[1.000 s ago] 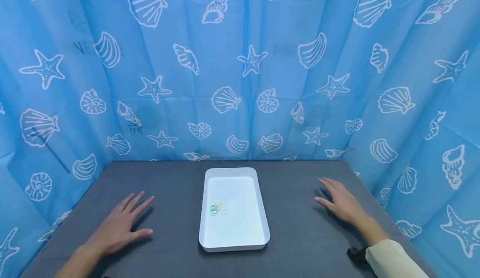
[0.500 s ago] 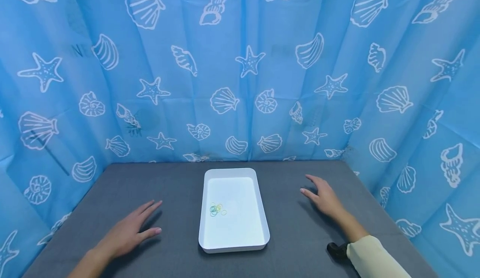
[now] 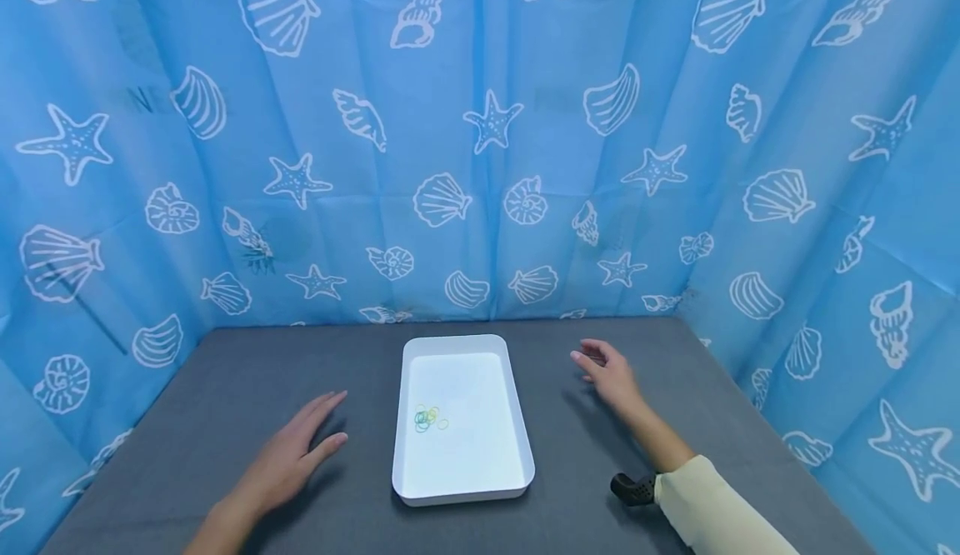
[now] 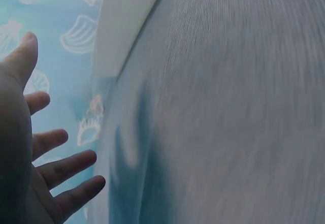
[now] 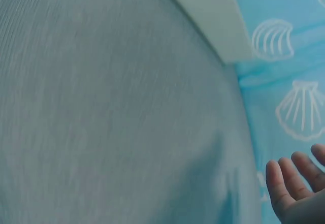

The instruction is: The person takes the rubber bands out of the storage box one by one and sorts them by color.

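Observation:
A white tray point(image 3: 465, 488) lies on the grey table, between the two hands. Toward its left side sits a small cluster of thin green and yellow rings point(image 3: 426, 418), which look like rubber bands. My left hand point(image 3: 288, 459) hovers left of the tray with fingers extended and thumb apart, holding nothing. In the left wrist view its fingers point(image 4: 68, 168) are spread. To the right of the tray my right hand point(image 3: 611, 376) is held above the table, fingers loosely bent and nothing in them. Part of the right hand point(image 5: 299, 188) shows at the corner of the right wrist view.
A blue curtain point(image 3: 480, 163) with white shell and starfish prints encloses the back and sides. Grey cloth covers the table point(image 3: 300, 363). A black device point(image 3: 632, 489) is at the right wrist, beside a cream sleeve point(image 3: 712, 501).
Both hands have moved inward, closer to the tray; the right hand's fingers have bent a little more. The tray and the rings stay put, while the head view has shifted slightly.

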`<state>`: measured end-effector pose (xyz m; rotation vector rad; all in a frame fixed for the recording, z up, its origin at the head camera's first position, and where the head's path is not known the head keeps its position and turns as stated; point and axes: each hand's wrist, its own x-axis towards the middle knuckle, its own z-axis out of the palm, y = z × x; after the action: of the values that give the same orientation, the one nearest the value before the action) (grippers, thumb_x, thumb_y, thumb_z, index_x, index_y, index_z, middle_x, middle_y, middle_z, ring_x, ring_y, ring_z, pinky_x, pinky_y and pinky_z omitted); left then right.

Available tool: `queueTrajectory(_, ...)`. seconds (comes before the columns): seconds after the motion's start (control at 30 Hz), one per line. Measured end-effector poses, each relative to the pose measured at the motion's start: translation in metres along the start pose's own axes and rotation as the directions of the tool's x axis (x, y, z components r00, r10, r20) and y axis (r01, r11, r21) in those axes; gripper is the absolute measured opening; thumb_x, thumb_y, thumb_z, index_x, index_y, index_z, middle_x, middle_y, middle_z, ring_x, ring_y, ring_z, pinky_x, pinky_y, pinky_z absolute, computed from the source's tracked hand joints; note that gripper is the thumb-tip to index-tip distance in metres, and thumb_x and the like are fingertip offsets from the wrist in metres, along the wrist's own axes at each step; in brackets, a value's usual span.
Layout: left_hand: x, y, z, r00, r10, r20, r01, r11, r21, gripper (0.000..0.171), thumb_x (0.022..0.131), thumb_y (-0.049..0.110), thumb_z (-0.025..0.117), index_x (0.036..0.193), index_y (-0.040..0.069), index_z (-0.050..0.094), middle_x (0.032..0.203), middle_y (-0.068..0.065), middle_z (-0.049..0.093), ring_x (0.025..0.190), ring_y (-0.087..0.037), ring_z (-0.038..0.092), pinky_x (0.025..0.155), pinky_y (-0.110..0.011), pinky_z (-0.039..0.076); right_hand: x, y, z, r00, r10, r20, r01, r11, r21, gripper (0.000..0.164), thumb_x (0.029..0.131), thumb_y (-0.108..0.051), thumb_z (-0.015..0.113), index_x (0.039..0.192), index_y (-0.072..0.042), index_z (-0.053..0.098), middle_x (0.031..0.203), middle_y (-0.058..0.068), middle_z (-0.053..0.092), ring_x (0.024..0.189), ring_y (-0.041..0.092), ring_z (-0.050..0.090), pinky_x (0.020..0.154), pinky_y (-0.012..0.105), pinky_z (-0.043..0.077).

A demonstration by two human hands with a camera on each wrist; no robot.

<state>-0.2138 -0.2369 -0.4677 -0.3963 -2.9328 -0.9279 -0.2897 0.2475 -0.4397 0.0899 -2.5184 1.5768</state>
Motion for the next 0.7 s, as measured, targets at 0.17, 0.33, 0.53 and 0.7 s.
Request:
queueTrajectory(0.17, 0.004, 0.011, 0.011, 1.000, -0.004, -0.001, 0.004, 0.999, -0.045, 0.066, 0.096, 0.052, 0.053, 0.150, 0.018, 0.037, 0.151, -0.015, 0.037, 0.134, -0.040, 0.038, 0.100, -0.066, 0.029, 0.001, -0.015, 0.013, 0.998, 0.058, 0.021, -0.060, 0.994, 0.096, 0.047, 0.100, -0.026, 0.057, 0.133, 0.006, 0.049, 0.127, 0.026, 0.053, 0.116, 0.037, 0.055, 0.087, 0.042, 0.051)
queueTrajectory(0.33, 0.007, 0.018, 0.017, 0.999, -0.052, -0.004, 0.051, 0.990, -0.131, 0.065, 0.093, 0.051, 0.059, 0.147, 0.019, 0.042, 0.148, -0.013, 0.042, 0.124, -0.035, 0.050, 0.098, -0.060, 0.037, 0.002, -0.033, 0.027, 0.997, 0.070, 0.043, -0.075, 0.986, 0.146, 0.044, 0.100, -0.025, 0.058, 0.131, 0.006, 0.051, 0.124, 0.024, 0.056, 0.115, 0.037, 0.056, 0.087, 0.042, 0.051)
queueTrajectory(0.53, 0.011, 0.027, 0.021, 0.994, -0.109, 0.014, 0.109, 0.955, -0.276, 0.060, 0.093, 0.044, 0.064, 0.144, 0.018, 0.047, 0.143, -0.012, 0.048, 0.120, -0.033, 0.054, 0.094, -0.054, 0.044, 0.003, -0.059, 0.039, 0.994, 0.073, 0.082, -0.088, 0.978, 0.190, 0.042, 0.099, -0.020, 0.058, 0.130, 0.008, 0.051, 0.124, 0.025, 0.055, 0.116, 0.041, 0.053, 0.089, 0.046, 0.050)
queueTrajectory(0.7, 0.015, 0.034, 0.023, 0.992, -0.126, 0.019, 0.125, 0.936, -0.328, 0.057, 0.093, 0.040, 0.064, 0.143, 0.016, 0.049, 0.142, -0.012, 0.049, 0.119, -0.032, 0.055, 0.093, -0.054, 0.044, 0.011, -0.059, 0.052, 0.993, 0.057, 0.100, -0.076, 0.977, 0.197, 0.042, 0.098, -0.023, 0.060, 0.129, 0.005, 0.053, 0.121, 0.021, 0.056, 0.114, 0.039, 0.055, 0.086, 0.041, 0.051)
